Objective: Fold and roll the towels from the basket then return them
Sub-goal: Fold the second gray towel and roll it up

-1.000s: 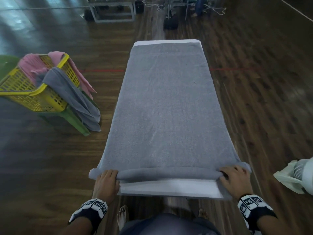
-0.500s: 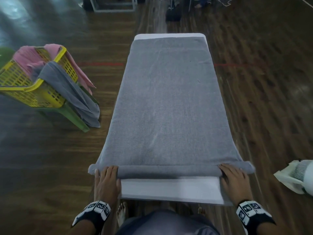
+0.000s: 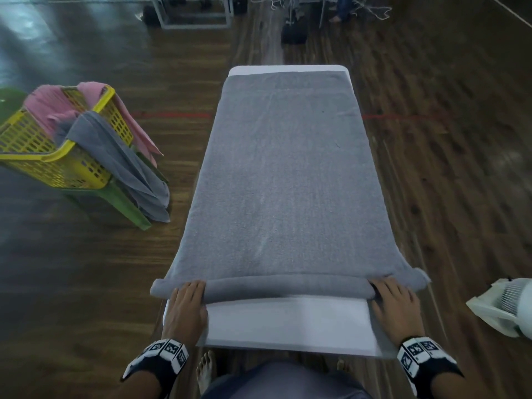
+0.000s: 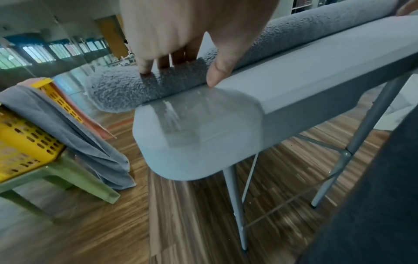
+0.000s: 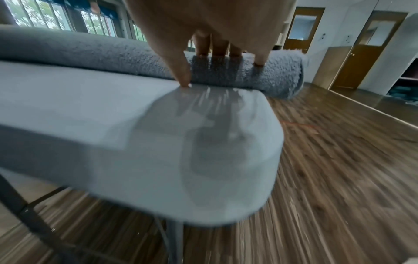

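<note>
Both the left hand (image 3: 186,306) and right hand (image 3: 395,308) press seemingly flat, straight fingers on the gray towel's (image 3: 285,180) rolled edge on the table (image 3: 288,323).

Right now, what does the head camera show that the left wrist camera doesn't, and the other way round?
Only the head view shows the whole gray towel spread along the table, the right hand on the roll's far end, and a white fan at the right edge. Only the left wrist view shows the table's metal legs and the left hand's fingers pressing on top of the roll with the thumb behind it. Both show the left hand, the rolled end, the white table and the yellow basket with towels draped over it.
</note>
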`<action>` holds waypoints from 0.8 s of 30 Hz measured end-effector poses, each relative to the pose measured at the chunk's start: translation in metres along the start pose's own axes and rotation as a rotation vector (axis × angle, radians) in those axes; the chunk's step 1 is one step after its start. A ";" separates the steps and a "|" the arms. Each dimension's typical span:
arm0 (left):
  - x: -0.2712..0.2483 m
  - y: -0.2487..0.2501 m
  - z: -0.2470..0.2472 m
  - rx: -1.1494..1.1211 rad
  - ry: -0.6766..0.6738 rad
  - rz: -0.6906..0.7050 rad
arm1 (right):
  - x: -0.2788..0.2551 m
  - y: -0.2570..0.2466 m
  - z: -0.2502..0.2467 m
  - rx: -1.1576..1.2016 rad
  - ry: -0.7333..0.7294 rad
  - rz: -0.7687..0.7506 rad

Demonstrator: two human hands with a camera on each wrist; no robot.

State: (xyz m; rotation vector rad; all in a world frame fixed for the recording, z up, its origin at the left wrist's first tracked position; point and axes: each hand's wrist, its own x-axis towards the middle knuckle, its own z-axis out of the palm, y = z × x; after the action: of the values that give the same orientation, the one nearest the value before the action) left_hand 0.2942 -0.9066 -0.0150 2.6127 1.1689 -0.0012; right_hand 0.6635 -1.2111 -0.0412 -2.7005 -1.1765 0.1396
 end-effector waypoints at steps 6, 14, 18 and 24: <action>0.033 0.004 -0.019 0.057 0.025 -0.032 | 0.036 -0.005 -0.022 0.032 0.068 -0.052; 0.010 0.009 0.002 -0.032 -0.094 -0.042 | 0.024 -0.005 -0.012 -0.016 -0.117 0.004; 0.018 0.015 -0.003 -0.080 0.032 0.010 | 0.047 -0.011 -0.026 -0.080 -0.150 -0.014; 0.023 0.025 -0.017 -0.055 0.033 -0.028 | 0.038 -0.009 -0.019 -0.046 -0.133 0.030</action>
State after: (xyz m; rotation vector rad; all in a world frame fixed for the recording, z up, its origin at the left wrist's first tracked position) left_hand 0.3257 -0.9013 0.0048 2.5580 1.1997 0.0677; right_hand 0.6858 -1.1795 -0.0208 -2.7874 -1.1889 0.3051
